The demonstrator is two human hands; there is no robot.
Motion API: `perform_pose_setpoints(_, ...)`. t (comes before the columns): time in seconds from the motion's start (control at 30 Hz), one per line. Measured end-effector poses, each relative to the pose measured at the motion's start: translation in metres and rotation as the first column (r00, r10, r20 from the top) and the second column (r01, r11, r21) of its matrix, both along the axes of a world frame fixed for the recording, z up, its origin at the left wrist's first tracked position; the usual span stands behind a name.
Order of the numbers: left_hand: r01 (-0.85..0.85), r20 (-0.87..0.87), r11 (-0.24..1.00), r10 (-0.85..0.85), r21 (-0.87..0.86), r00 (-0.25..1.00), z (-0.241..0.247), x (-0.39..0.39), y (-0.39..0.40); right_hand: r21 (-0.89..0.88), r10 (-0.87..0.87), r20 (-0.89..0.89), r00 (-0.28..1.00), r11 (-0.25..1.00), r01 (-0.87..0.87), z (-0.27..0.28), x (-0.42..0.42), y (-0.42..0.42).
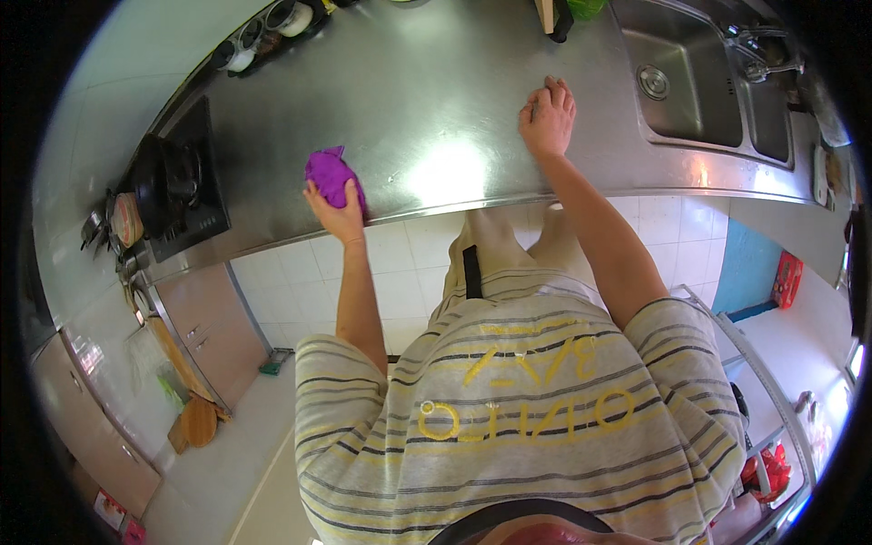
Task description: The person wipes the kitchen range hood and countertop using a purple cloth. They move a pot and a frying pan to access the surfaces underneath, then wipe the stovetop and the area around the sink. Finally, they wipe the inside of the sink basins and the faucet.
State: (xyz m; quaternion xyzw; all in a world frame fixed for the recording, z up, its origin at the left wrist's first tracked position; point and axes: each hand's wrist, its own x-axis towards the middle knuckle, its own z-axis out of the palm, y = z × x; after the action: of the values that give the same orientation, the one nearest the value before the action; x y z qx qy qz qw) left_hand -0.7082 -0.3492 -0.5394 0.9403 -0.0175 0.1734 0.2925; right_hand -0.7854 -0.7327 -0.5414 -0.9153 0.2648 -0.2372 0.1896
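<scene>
My left hand (338, 216) is at the front edge of the stainless steel counter (409, 88), gripping a crumpled purple cloth (330, 176). The cloth lies against the metal top, with its far corner sticking up past my fingers. Farther right, my right hand (550, 122) rests on the countertop with fingers bent and a small gap beside the thumb. I see nothing held in it. A bright reflection lies on the steel between my two hands.
A double-bowl sink (688, 82) with a faucet (759, 51) is at the right. On the left, a black wok (160, 180) sits over a black cooktop (208, 204). Seasoning jars (289, 19) line the back left. A green plastic bag (584, 7) lies at the far edge.
</scene>
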Motion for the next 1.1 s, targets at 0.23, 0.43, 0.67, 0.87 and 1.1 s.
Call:
perform_pose_setpoints(0.23,0.101,0.003,0.993,-0.101,-0.058,0.995,0.001,-0.067,-0.178,0.306,0.221,0.114,0.968,0.92,-0.246,0.018,-0.031,-0.044)
perform_pose_setpoints(0.43,0.364,0.152,0.917,-0.341,-0.164,0.928,0.001,-0.116,-0.382,0.245,0.187,0.157,0.97,0.944,-0.222,0.028,-0.107,-0.165)
perform_pose_setpoints(0.67,0.383,0.07,0.821,-0.392,-0.422,0.917,0.024,-0.119,-0.547,0.155,0.114,0.077,0.991,0.98,-0.124,0.035,-0.169,-0.27)
perform_pose_setpoints(0.87,0.207,0.004,0.794,-0.25,-0.571,0.968,0.054,-0.092,-0.467,0.189,0.066,0.129,0.989,0.978,-0.09,0.022,-0.187,-0.298)
perform_pose_setpoints(1.1,0.32,-0.058,0.929,-0.335,-0.185,0.94,0.008,-0.175,-0.359,0.228,0.027,0.13,0.991,0.972,-0.057,0.003,-0.204,-0.289)
